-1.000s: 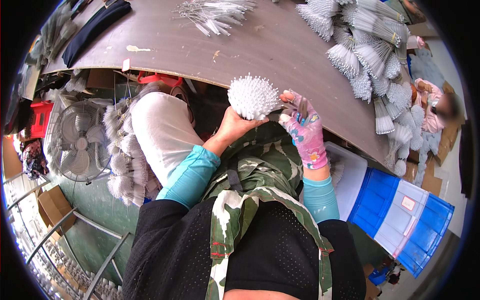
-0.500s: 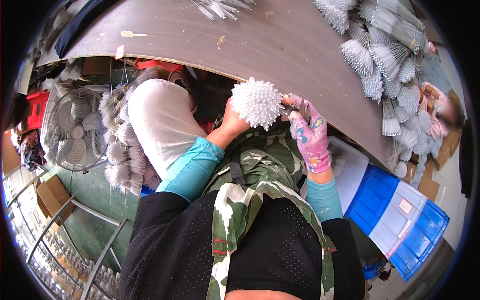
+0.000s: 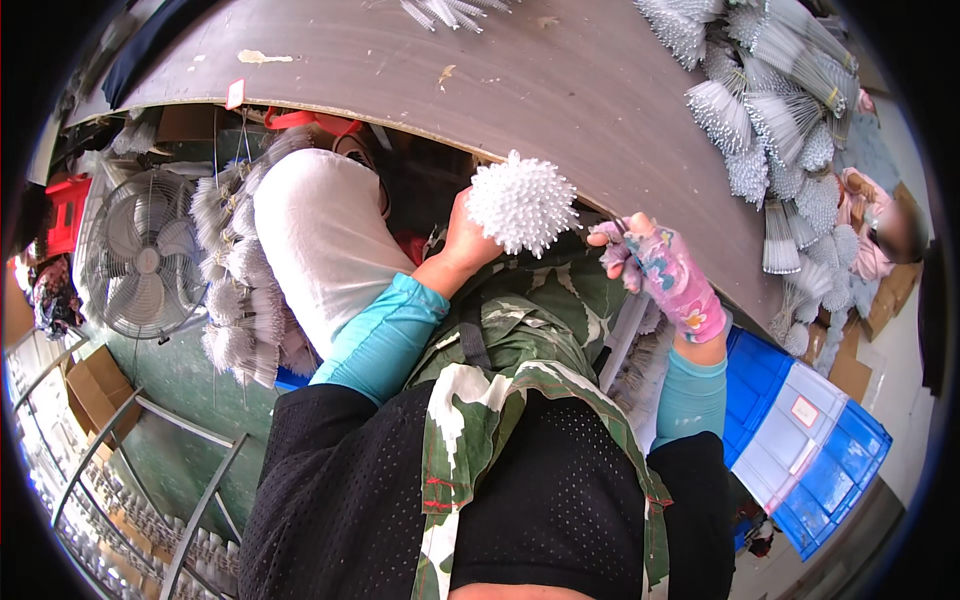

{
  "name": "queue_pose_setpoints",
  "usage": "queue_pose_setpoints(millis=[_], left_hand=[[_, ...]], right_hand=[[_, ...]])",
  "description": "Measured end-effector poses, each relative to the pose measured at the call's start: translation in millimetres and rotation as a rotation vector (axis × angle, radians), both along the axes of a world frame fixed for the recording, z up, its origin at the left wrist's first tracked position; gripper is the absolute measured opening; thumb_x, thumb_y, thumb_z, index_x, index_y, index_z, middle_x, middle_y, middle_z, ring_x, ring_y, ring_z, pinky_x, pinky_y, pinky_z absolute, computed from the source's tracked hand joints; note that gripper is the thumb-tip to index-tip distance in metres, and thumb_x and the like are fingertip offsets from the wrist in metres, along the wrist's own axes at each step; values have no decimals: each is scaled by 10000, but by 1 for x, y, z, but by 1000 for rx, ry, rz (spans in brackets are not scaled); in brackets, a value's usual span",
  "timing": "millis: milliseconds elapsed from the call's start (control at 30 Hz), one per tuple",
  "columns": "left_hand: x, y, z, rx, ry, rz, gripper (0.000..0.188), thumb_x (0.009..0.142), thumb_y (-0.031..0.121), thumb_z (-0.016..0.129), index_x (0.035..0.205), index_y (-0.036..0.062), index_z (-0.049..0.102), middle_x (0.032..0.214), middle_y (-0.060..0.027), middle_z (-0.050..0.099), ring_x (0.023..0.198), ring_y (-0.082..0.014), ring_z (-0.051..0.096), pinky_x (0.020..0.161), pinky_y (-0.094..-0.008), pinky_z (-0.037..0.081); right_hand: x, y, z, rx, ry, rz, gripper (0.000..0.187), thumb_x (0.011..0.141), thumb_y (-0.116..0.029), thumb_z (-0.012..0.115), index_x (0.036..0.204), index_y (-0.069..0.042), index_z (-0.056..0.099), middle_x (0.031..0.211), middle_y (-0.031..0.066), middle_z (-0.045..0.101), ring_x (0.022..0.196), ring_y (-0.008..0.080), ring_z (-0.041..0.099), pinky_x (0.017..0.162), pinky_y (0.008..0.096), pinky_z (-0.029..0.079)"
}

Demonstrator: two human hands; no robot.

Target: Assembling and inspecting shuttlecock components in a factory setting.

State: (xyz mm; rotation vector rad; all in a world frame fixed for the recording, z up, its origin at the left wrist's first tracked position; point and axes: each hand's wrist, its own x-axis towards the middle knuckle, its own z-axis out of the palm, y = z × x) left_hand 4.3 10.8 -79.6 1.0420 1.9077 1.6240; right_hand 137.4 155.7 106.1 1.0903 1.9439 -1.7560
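My left hand [image 3: 468,238] is closed round a bundle of thin white stems [image 3: 523,203], its domed head of white beaded tips facing up. The stalks below are hidden by the head and my fingers. To its right, apart from the bundle, is my right hand [image 3: 672,275] in a pink flowered glove with bare fingertips. Its fingers are curled round small dark metal scissors [image 3: 613,226], mostly covered by the fingers. Both hands are above my camouflage apron [image 3: 530,325], close to the table's edge.
The brown table [image 3: 560,90] curves ahead, with many bead-tipped bundles [image 3: 775,110] piled at right. Blue and white plastic crates [image 3: 800,425] stand lower right. At left are a fan [image 3: 147,258], more hanging bundles [image 3: 245,260] and a metal rack [image 3: 190,415]. Another person [image 3: 880,225] sits far right.
My right hand has drawn away from the bundle, down and to the right. The left hand and the bundle have shifted slightly right.
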Motion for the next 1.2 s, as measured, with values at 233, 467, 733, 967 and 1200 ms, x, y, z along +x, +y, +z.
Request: queue_pose_setpoints(millis=[233, 467, 733, 967, 1200], left_hand=[[-2, -4, 2, -19, 392, 78, 271, 751, 105, 677, 1016, 48, 667, 947, -103, 686, 866, -250, 664, 755, -324, 524], [-3, -3, 2, 37, 261, 97, 268, 737, 130, 685, 996, 61, 673, 914, -110, 684, 827, -276, 664, 711, -331, 522], [1, 0, -6, 13, 134, 110, 265, 738, 148, 695, 990, 70, 672, 898, -116, 680, 824, -289, 660, 707, -337, 520], [1, 0, -12, 8, 279, 129, 256, 721, 158, 713, 958, 69, 675, 877, -112, 680, 806, -285, 660, 700, -337, 519], [1, 0, -11, 2, 300, 123, 263, 723, 183, 714, 956, 68, 677, 879, -113, 680, 798, -281, 660, 698, -333, 519]], right_hand=[[-29, -9, 27, 110, 4, 172, 315, 923, -288, 542, 912, 13, 634, 688, -3, 563, 591, 75, 505, 565, 237, 421], [-28, -12, 22, 140, -8, 211, 316, 920, -275, 545, 868, 19, 646, 629, 13, 549, 558, 77, 518, 559, 248, 435], [-24, -12, 20, 113, -34, 233, 292, 911, -260, 561, 847, 11, 647, 621, 9, 545, 562, 81, 510, 560, 256, 434], [-19, -10, 8, 244, -60, 352, 269, 903, -260, 564, 826, -12, 637, 588, 40, 534, 549, 110, 485, 559, 298, 412], [-20, -12, 4, 285, -23, 371, 278, 907, -272, 556, 813, -23, 637, 562, 58, 531, 534, 142, 481, 552, 312, 404]])
